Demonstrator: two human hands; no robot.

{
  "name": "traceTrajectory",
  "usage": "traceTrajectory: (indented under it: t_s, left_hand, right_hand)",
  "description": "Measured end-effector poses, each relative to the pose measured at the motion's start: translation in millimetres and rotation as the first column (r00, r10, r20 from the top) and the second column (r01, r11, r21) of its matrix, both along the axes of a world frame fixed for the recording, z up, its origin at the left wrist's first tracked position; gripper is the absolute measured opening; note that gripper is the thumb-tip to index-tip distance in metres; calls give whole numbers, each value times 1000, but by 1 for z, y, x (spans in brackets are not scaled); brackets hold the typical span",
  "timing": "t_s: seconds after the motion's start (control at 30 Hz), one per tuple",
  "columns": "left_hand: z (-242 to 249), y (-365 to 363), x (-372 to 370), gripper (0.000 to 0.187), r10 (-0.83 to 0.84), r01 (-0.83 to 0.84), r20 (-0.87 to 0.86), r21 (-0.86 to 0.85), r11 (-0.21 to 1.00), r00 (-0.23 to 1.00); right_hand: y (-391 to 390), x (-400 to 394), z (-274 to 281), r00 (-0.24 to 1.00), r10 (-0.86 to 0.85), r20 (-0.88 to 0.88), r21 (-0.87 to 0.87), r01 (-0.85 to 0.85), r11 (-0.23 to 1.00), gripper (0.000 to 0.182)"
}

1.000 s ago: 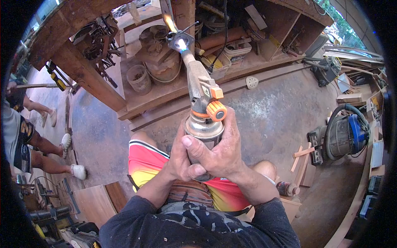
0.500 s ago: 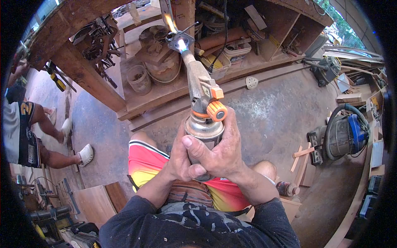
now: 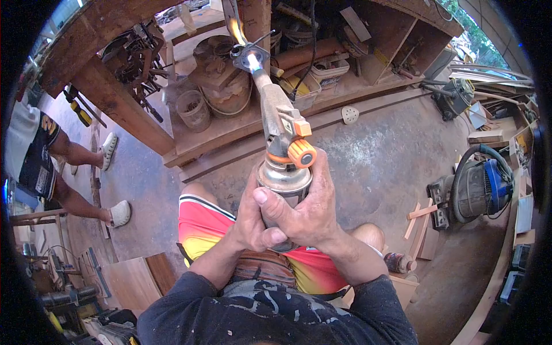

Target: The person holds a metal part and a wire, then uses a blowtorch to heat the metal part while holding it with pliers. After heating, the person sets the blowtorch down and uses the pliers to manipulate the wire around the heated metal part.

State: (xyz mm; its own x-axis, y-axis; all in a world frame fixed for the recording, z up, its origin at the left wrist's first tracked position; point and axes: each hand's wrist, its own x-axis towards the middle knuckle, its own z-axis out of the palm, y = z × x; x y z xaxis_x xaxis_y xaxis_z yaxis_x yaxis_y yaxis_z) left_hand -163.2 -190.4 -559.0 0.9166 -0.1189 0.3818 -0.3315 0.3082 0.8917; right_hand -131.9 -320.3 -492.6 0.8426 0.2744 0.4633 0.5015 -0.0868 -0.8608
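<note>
Both my hands are wrapped round the canister of a gas torch (image 3: 285,177) with an orange knob. My left hand (image 3: 250,215) closes on its left side, and my right hand (image 3: 313,210) grips the right side with the thumb across the front. The torch points up and away from me. Its blue-white flame plays on a small metal plate with a hole (image 3: 250,58) near the bench's front edge, and yellow flame rises beyond it. What supports the metal plate is hard to make out.
A wooden workbench (image 3: 126,109) holds buckets (image 3: 227,95), clamps and boxes on its shelf. Another person (image 3: 40,149) stands at the left. A blue-grey vacuum (image 3: 483,187) and wood offcuts (image 3: 420,230) lie right. A wooden board (image 3: 132,282) is at lower left.
The other person at the left has shifted, one foot now further forward and to the right. My hands and the torch hold almost the same position; the yellow flame has changed shape.
</note>
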Motion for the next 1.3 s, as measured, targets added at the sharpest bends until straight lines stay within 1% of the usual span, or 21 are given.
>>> traceTrajectory:
  t_s: [0.07, 0.2, 0.23, 0.3, 0.37, 0.5, 0.6, 0.67, 0.9, 0.97, 1.0, 1.03, 1.1, 1.17, 1.2, 1.27, 1.3]
  left_hand:
    - [4, 1, 1, 116, 6, -7, 30, 35, 999, 1000]
    - [2, 0, 4, 116, -2, 2, 12, 24, 1000, 1000]
    - [-3, 1, 11, 116, 2, -9, 150, 42, 999, 989]
    - [-3, 1, 11, 116, 4, -22, 285, 59, 998, 958]
    - [4, -1, 0, 116, 14, -14, 11, 35, 999, 1000]
    - [3, -1, 0, 117, 23, -24, 27, 50, 998, 999]
    - [3, -3, -2, 117, 21, -21, 10, 9, 1000, 1000]
    - [1, -5, -2, 116, 4, -4, 9, -57, 998, 1000]
    - [0, -3, 0, 116, 16, -15, 11, -45, 999, 1000]
    - [0, 0, 2, 115, 23, -23, 31, 14, 1000, 999]
    - [-2, 1, 6, 115, 23, -23, 31, 14, 1000, 999]
    - [-6, 2, 13, 116, 25, -31, 160, 36, 999, 987]
    - [-8, 3, 16, 116, 23, -41, 286, 57, 998, 958]
    - [-5, 2, 12, 116, 32, -39, 183, 36, 999, 983]
    - [-2, 1, 8, 116, 32, -39, 183, 36, 999, 983]
    - [4, 0, 1, 116, 32, -32, 12, 21, 999, 999]
    - [1, 1, 2, 116, 32, -33, 12, 21, 999, 999]
  right_hand:
    - [0, 0, 1, 1000, -10, 21, -11, 10, 1000, 76]
    - [0, 0, 1, 1000, -13, 20, -8, 13, 1000, 76]
    - [0, 0, 0, 1000, -9, 12, -1, 9, 1000, 76]
    - [-1, 0, 1, 1000, -3, -1, -9, 3, 1000, 76]
    - [-2, 0, 2, 1000, 2, -14, -16, -2, 1000, 76]
    - [-2, 0, 2, 1000, -11, 19, -42, 11, 999, 77]
    - [-2, 0, 3, 999, -16, 28, -60, 17, 998, 78]
    - [-2, 0, 3, 999, -17, 32, -64, 20, 998, 78]
    - [0, 3, 1, 1000, -4, 24, -36, 5, 999, 77]
    - [1, 3, 1, 999, -7, 36, -33, 8, 999, 77]
    - [1, 3, 1, 999, -8, 32, -29, 9, 1000, 77]
    - [1, 4, 1, 1000, -8, 28, -26, 9, 1000, 77]
    - [1, 4, 1, 1000, -5, 24, -18, 6, 1000, 77]
    - [1, 4, 1, 1000, -3, 20, -10, 3, 1000, 77]
    - [1, 4, 1, 1000, -2, 9, -22, 2, 1000, 76]
    - [1, 3, 2, 1000, -2, -2, -34, 1, 999, 76]
    - [1, 3, 2, 1000, -4, 7, -38, 5, 999, 76]
